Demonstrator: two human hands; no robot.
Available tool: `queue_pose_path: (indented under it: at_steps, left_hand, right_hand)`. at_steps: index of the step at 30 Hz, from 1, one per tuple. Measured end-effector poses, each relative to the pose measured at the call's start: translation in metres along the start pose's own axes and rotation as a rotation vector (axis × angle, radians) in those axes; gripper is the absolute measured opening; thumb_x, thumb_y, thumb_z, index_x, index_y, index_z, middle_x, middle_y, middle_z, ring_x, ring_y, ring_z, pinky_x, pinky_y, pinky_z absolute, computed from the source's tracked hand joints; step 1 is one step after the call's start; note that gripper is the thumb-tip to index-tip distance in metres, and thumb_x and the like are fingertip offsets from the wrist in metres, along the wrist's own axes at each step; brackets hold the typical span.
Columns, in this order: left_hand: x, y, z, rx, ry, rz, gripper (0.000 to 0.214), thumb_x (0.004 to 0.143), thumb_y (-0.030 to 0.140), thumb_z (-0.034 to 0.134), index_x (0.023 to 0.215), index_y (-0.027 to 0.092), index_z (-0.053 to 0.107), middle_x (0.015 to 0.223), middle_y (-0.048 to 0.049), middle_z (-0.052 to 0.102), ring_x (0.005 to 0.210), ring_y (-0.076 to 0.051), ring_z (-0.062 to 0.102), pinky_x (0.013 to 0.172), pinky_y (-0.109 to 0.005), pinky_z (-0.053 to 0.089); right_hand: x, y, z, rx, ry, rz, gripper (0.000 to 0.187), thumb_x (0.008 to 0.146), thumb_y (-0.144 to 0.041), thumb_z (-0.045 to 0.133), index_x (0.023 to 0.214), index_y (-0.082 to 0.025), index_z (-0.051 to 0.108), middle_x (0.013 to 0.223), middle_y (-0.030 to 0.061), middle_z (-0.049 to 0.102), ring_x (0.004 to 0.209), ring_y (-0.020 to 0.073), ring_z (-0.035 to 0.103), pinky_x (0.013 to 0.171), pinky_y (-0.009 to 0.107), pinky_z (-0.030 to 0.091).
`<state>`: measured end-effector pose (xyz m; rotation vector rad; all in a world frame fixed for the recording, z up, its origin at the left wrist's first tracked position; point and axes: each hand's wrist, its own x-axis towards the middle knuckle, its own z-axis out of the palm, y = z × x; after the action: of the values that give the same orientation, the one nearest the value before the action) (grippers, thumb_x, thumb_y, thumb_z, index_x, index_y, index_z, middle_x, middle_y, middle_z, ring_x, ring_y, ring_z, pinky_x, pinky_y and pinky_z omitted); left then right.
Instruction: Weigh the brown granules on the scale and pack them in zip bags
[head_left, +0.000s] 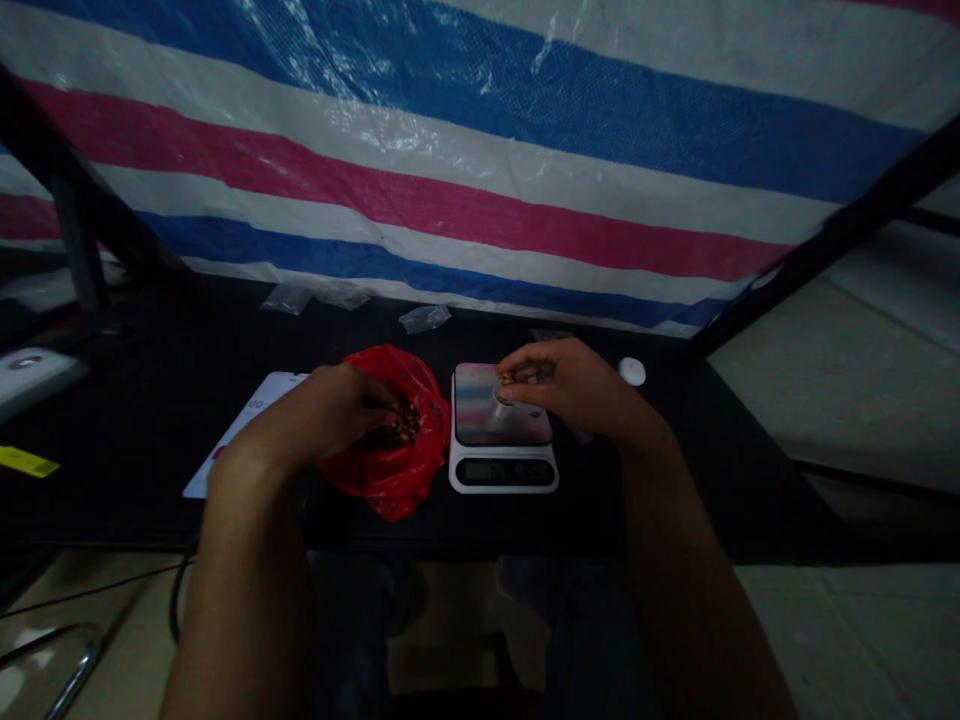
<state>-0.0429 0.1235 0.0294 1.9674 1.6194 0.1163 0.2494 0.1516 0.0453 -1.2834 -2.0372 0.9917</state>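
My left hand (349, 405) reaches into a red plastic bag (427, 440), its fingers bent together among small brown, nut-like pieces (405, 425). What those fingertips grip is hidden. To the right stands a white kitchen scale (504, 490) with a shiny metal plate and a dark display. A small clear container (498, 408) rests on the plate. Over its mouth my right hand (551, 375) is closed, with a few small brown pieces (507, 378) between thumb and fingers.
Under my left forearm lies a white printed sheet (251, 425). Small clear bags (425, 318) are along the back, and a round white lid (631, 372) is at the right. A yellow strip (26, 461) lies far left. Striped plastic sheeting (450, 200) hangs behind the black table (585, 510).
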Motion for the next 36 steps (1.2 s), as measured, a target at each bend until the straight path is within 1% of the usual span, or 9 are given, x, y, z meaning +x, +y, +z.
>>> queue_pose_path:
  at_steps: [4,11,16,19,22,25,28,32,36]
  left_hand:
    - [0.0001,0.0002,0.0006,-0.014,0.0,-0.003,0.03,0.089,0.026,0.06,0.102,0.025,0.086,0.099,-0.0035,0.085,0.081,-0.021,0.076,0.072,-0.026,0.053]
    - [0.0007,0.0014,0.0007,-0.015,-0.003,-0.015,0.031,0.089,0.024,0.059,0.102,0.026,0.086,0.097,-0.0016,0.085,0.08,-0.019,0.076,0.069,-0.025,0.051]
    - [0.0005,0.0049,-0.0008,0.027,-0.013,-0.03,0.032,0.09,0.02,0.057,0.104,0.024,0.086,0.098,-0.0022,0.085,0.079,-0.019,0.076,0.071,-0.027,0.05]
    - [0.0013,0.0041,-0.0005,0.029,-0.026,-0.032,0.031,0.09,0.022,0.057,0.102,0.023,0.085,0.097,-0.0034,0.085,0.079,-0.021,0.076,0.071,-0.03,0.051]
    - [0.0023,0.0022,0.0004,0.028,-0.026,-0.027,0.031,0.091,0.026,0.057,0.103,0.022,0.085,0.099,-0.0049,0.085,0.083,-0.023,0.076,0.073,-0.032,0.052]
    - [0.0022,0.0022,0.0006,0.032,-0.027,-0.028,0.032,0.091,0.025,0.058,0.106,0.022,0.086,0.103,-0.0062,0.085,0.085,-0.024,0.077,0.075,-0.033,0.052]
    - [0.0002,0.0044,-0.0001,0.022,-0.012,-0.022,0.032,0.091,0.025,0.058,0.105,0.02,0.086,0.102,-0.0078,0.085,0.086,-0.026,0.077,0.076,-0.033,0.052]
    - [-0.0015,0.0056,-0.0006,-0.022,-0.004,0.007,0.03,0.09,0.027,0.059,0.102,0.021,0.086,0.101,-0.0074,0.084,0.084,-0.027,0.076,0.076,-0.033,0.053]
    - [0.0,0.0029,0.0006,-0.01,0.008,0.013,0.032,0.09,0.026,0.057,0.104,0.021,0.086,0.101,-0.0076,0.085,0.085,-0.028,0.076,0.078,-0.037,0.053]
  right_hand:
    - [0.0002,0.0013,-0.0007,-0.034,0.018,-0.006,0.02,0.076,-0.016,0.083,0.095,-0.02,0.082,0.095,0.0058,0.083,0.088,0.0206,0.078,0.076,0.03,0.061]
    - [-0.0017,0.0004,-0.0022,-0.103,0.014,-0.039,0.02,0.077,-0.013,0.084,0.095,-0.021,0.081,0.095,0.0046,0.084,0.088,0.0208,0.079,0.08,0.031,0.062]
    - [-0.0037,-0.0019,-0.0026,-0.115,0.008,-0.048,0.021,0.078,-0.01,0.084,0.095,-0.02,0.081,0.096,0.0049,0.084,0.089,0.0208,0.079,0.08,0.031,0.063]
    - [-0.0033,-0.0034,-0.0025,-0.124,0.018,-0.041,0.019,0.079,-0.01,0.082,0.094,-0.021,0.081,0.097,0.0052,0.084,0.09,0.0212,0.08,0.082,0.033,0.063]
    - [-0.0018,-0.0047,-0.0007,-0.09,0.02,-0.025,0.019,0.08,-0.009,0.079,0.097,-0.018,0.082,0.099,0.0072,0.084,0.092,0.0215,0.079,0.086,0.033,0.063]
    - [0.0003,-0.0045,0.0026,-0.019,0.001,-0.022,0.022,0.081,-0.008,0.077,0.101,-0.016,0.082,0.1,0.0089,0.084,0.094,0.0218,0.079,0.087,0.034,0.063]
    - [0.0025,-0.0019,0.005,0.021,-0.004,-0.034,0.022,0.08,-0.008,0.078,0.1,-0.016,0.081,0.101,0.0085,0.084,0.094,0.0213,0.079,0.086,0.034,0.063]
    - [0.0043,0.0032,0.0047,0.018,0.026,-0.083,0.019,0.08,-0.01,0.079,0.097,-0.017,0.08,0.099,0.0072,0.083,0.092,0.0209,0.079,0.084,0.033,0.062]
    - [0.0044,0.0044,0.0051,0.027,0.045,-0.126,0.016,0.081,-0.012,0.078,0.097,-0.017,0.079,0.097,0.0062,0.083,0.09,0.0196,0.078,0.081,0.031,0.061]
